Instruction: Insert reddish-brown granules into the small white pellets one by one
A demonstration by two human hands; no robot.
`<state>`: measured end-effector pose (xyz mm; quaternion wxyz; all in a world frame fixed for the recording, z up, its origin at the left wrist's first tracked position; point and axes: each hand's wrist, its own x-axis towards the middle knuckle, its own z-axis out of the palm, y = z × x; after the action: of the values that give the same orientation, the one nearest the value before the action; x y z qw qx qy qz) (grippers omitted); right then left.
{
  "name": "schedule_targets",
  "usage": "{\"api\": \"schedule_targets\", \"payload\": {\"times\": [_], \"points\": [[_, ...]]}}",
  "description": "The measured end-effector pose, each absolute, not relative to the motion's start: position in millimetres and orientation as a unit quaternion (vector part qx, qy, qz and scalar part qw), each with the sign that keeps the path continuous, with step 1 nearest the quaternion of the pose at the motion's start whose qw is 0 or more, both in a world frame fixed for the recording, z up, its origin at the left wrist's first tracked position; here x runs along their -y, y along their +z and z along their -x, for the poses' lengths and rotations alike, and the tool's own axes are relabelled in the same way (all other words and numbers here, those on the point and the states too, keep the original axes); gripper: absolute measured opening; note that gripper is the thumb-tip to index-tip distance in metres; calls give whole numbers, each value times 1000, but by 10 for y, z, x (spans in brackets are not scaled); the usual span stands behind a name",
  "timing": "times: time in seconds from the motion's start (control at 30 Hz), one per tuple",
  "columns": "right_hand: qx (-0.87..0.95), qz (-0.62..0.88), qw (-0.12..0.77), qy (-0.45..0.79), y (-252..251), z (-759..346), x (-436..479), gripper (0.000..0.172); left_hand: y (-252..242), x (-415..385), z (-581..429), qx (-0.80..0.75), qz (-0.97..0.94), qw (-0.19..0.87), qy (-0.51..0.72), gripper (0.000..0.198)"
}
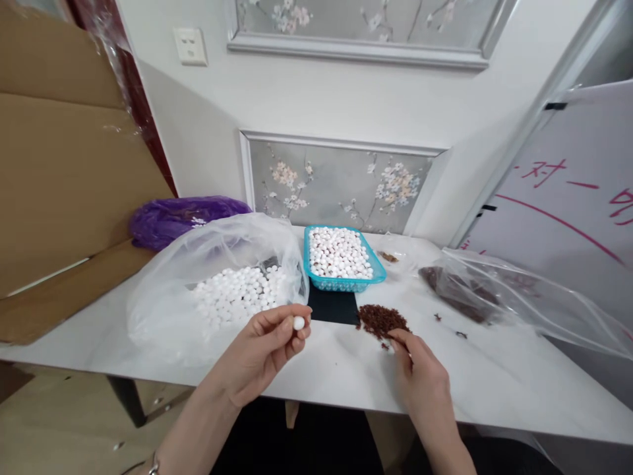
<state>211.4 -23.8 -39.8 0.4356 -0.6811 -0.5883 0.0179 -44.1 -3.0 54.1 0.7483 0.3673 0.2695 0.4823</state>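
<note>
Between the thumb and fingers of my left hand [270, 346] is a small white ball [299, 323], held above the table's front part. My right hand [422, 373] reaches to the near edge of a heap of small reddish-brown pieces [383, 320], its thumb and forefinger pinched together. Whatever sits between those fingertips is too small to make out. Behind both hands stands a blue plastic basket [329, 285] filled with white balls, brown bits showing among them. To the left, a clear plastic bag [163, 297] lies open with many loose white balls [237, 290] inside.
On the right lies a clear bag [524, 284] holding brown material. A dark flat piece [332, 306] is in front of the basket. A purple bag [182, 218] and large cardboard [59, 158] stand left. The white table [316, 369] meets a wall panel behind.
</note>
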Motion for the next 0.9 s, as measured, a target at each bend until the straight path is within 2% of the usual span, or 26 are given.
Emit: {"api": "schedule_targets", "payload": {"times": [0.1,0.27,0.4,0.63,0.9], "points": [[547,665,495,117,-275,-2019,310,20,411,41,314,-246,-336,785,459,11],[567,542,557,274,79,-1647,530,14,211,48,111,-289,-295,812,412,11],[580,484,580,305,220,-1478,574,12,146,45,25,-309,-290,809,407,15],[551,486,570,369,119,-1441,541,5,44,42,-5,-291,-293,815,406,12],[573,486,567,336,133,-1392,546,11,31,37,-25,-290,-301,807,416,12]]}}
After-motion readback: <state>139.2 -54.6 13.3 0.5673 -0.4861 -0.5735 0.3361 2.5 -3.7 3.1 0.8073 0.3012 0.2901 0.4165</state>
